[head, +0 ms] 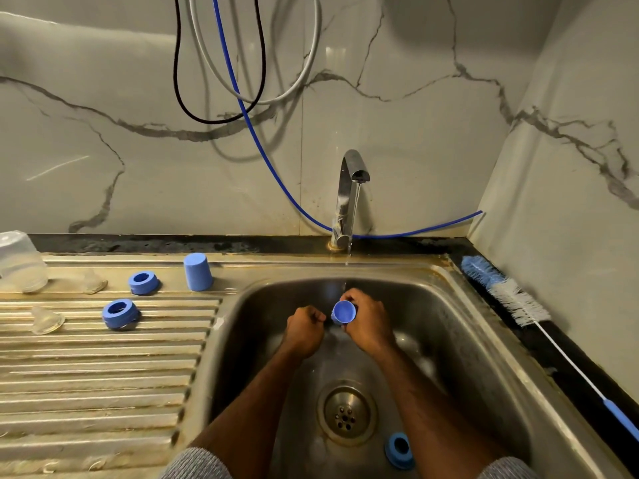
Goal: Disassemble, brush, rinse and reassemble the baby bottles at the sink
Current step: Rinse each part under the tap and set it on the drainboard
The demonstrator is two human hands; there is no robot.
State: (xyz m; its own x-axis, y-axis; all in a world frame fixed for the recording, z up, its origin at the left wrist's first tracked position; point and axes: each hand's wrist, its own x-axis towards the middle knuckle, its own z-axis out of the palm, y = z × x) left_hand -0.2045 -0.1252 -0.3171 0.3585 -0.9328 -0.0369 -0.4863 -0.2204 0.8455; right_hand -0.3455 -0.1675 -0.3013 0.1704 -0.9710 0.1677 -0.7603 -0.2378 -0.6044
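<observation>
My right hand [366, 323] grips a blue bottle cap [344, 312] over the sink basin [449, 340], under the thin stream from the tap [349, 195]. The cap's open mouth faces me. My left hand [304, 328] is curled into a fist just left of the cap and holds nothing that I can see. A blue screw ring [400, 450] lies in the basin near the drain [346, 414]. On the drainboard stand another blue cap [197, 272], two blue rings [142, 282] [120, 313], two clear teats [46, 320] [93, 281] and an upturned clear bottle [20, 261].
A long bottle brush [508, 292] with a blue and white head lies on the dark counter right of the sink, its handle running toward me. A blue hose [262, 146] and other cables hang on the marble wall behind the tap.
</observation>
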